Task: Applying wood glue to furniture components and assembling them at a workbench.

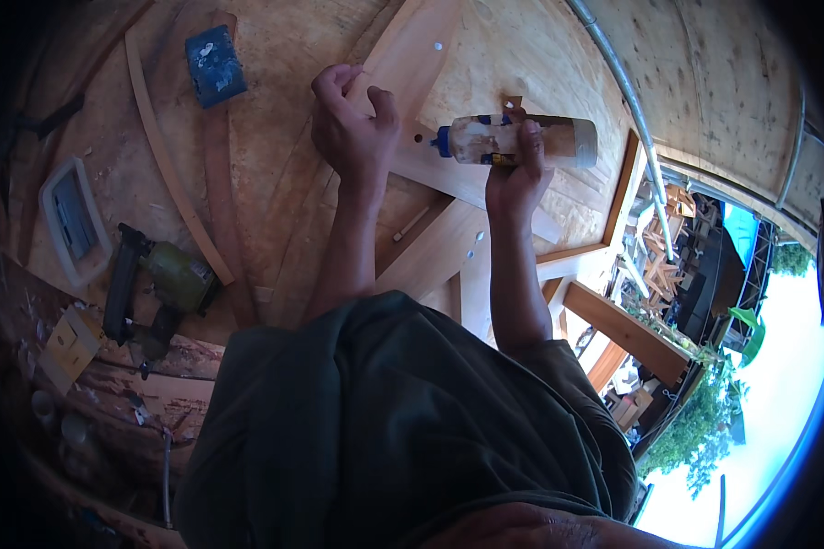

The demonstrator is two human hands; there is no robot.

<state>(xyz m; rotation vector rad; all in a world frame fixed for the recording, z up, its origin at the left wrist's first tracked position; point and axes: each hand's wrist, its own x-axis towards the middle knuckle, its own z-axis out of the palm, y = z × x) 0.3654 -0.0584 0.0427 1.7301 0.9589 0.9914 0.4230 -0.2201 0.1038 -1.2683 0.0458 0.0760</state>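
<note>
My right hand (518, 182) grips a glue bottle (556, 141) lying on its side in the air, its blue nozzle pointing left. Just left of the nozzle is a round dark hole (418, 138) in a pale wooden board (439, 165). A white glue dab (438, 46) sits on another wooden board (412, 62) farther up. Beside that board's left edge, my left hand (357, 127) has its fingers curled and its thumb apart, with nothing visible in it. More white dabs (479, 235) mark a board (477, 267) nearer my body.
A green nail gun (178, 278) rests at the left, near a white plastic tray (96, 254) of metal strips. A blue block (216, 65) lies on a brown wood strip (220, 171). One thin curved strip (154, 130) runs alongside. At right are a metal pipe (621, 75) and a timber frame (625, 329).
</note>
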